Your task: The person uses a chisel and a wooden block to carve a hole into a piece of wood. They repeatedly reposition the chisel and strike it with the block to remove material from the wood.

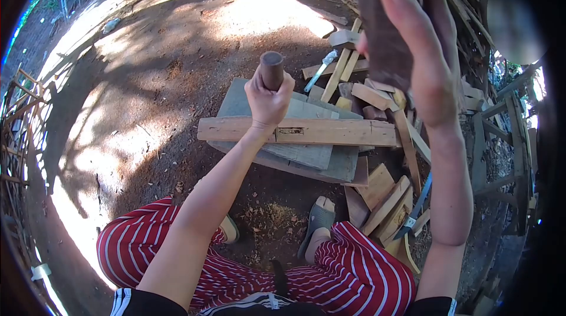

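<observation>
My left hand [268, 100] is wrapped round the dark, round-ended handle of a chisel [272, 68], held upright over a wooden beam [336, 131]. The hand and wrist hide most of its blade. Beside my left wrist, a narrow rough-edged slot [290, 131] is cut into the beam. This beam lies crosswise on stacked grey boards [236, 103]. Raised high at the upper right, my right hand [433, 74] grips a dark brown wooden block [386, 38]. Its thumb lies along the near face, and the other fingers are mostly hidden behind the block.
Offcuts [371, 97] and a grey block-like head [344, 38] lie beyond the beam's right side. A pale-blue strip-like tool [321, 70] rests nearby. More wood pieces [383, 198] and a blue-grey blade [415, 213] are near my foot [321, 221]. A wooden frame [501, 151] stands far right.
</observation>
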A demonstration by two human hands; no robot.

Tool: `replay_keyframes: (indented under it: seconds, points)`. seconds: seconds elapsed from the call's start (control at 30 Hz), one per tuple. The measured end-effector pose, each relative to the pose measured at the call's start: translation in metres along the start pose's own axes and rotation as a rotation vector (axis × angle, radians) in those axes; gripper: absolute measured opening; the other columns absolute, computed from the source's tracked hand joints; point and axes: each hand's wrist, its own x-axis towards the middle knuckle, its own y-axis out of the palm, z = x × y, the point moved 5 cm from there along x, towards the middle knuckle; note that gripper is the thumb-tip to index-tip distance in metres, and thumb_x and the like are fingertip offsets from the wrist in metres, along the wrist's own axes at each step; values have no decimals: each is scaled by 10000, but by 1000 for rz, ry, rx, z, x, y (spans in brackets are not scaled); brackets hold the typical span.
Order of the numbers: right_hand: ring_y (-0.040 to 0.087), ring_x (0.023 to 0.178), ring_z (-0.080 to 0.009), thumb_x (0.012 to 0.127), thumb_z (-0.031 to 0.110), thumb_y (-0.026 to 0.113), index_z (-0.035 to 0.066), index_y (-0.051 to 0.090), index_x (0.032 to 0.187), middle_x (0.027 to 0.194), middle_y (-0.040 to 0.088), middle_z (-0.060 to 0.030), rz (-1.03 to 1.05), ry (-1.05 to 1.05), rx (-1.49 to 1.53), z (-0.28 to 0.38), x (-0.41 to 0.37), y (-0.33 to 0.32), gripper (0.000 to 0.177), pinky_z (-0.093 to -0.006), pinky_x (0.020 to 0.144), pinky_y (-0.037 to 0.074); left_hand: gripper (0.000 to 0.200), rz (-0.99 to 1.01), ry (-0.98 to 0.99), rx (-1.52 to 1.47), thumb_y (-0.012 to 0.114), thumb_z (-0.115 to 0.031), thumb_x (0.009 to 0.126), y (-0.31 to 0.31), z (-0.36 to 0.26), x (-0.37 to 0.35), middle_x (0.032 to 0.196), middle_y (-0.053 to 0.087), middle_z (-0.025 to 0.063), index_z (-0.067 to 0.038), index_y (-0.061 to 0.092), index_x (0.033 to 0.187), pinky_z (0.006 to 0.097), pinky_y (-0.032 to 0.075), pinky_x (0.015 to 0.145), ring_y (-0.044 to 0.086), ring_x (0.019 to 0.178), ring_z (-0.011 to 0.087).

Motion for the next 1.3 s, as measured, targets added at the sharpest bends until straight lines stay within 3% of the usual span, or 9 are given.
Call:
replay_keyframes:
  seconds: [0.03, 0.1, 0.17, 0.3, 0.47, 0.6, 0.73, 0.8, 1.3]
  points:
    - [498, 1255, -284, 912, 555, 577, 84, 145, 1558, 1449, 407, -190, -10, -69, 131, 17, 5, 6, 909, -504, 1048, 420, 165, 13, -14, -12, 684, -108, 796, 1, 0, 0, 657, 587, 27, -6, 555, 789, 277, 454, 588, 507, 625, 66]
    - [592, 1162, -304, 871, 512, 612, -29, 352, 1470, 1249, 602, -261, 118, -50, -162, -42, -4, 23, 848, -389, 972, 457, 161, 37, 62, -7, 682, -105, 793, 5, -9, -2, 656, 584, 31, -3, 557, 795, 279, 460, 596, 512, 629, 68]
    - [698, 873, -238, 863, 438, 605, 44, 461, 1429, 1047, 702, -181, 529, 181, -650, -83, -11, 44, 704, -376, 806, 549, 159, 63, 141, 14, 681, -103, 789, 9, -18, -2, 656, 582, 36, -1, 560, 800, 281, 465, 604, 518, 634, 70]
    - [692, 882, -243, 885, 428, 577, 27, 588, 1291, 1001, 708, -183, 387, -8, -490, -40, 22, 29, 571, -406, 827, 541, 139, 53, 118, 38, 663, -85, 766, 10, -13, -6, 665, 585, 66, -3, 570, 829, 288, 479, 630, 521, 643, 84]
    - [642, 1102, -288, 907, 429, 608, 26, 402, 1458, 1249, 617, -233, 324, 5, -565, -68, 2, 36, 713, -387, 945, 494, 130, 53, 149, 29, 652, -84, 769, 14, -17, -2, 676, 575, 58, -12, 573, 841, 282, 473, 629, 519, 645, 87]
    - [670, 703, -185, 842, 436, 628, 56, 328, 1508, 1024, 672, -171, 283, 131, -456, -111, -1, 5, 824, -337, 667, 550, 125, 77, 79, -17, 642, -94, 769, 12, -8, 1, 679, 561, 18, -16, 555, 816, 270, 448, 611, 503, 641, 79]
    - [543, 1252, -319, 833, 489, 639, 40, 331, 1497, 1374, 526, -241, 106, 371, -395, -162, -55, -29, 859, -388, 1061, 404, 141, 41, -31, -15, 634, -94, 779, 4, 14, 17, 622, 540, 17, -32, 508, 788, 262, 425, 487, 500, 519, 90]
    - [494, 1309, -353, 834, 501, 639, 45, 314, 1503, 1444, 461, -257, 294, 571, -368, -206, -105, -28, 871, -387, 1095, 369, 157, 40, -30, -22, 625, -82, 801, 1, 20, 26, 550, 530, 29, -40, 474, 804, 255, 422, 361, 511, 396, 98]
    - [646, 1010, -460, 866, 558, 583, 289, 166, 1543, 1072, 658, -293, 296, 857, -548, -276, -253, -4, 839, -524, 891, 501, 154, -258, -450, -141, 581, -54, 834, -42, 73, 65, 612, 487, 38, -60, 429, 812, 287, 415, 384, 471, 445, 114]
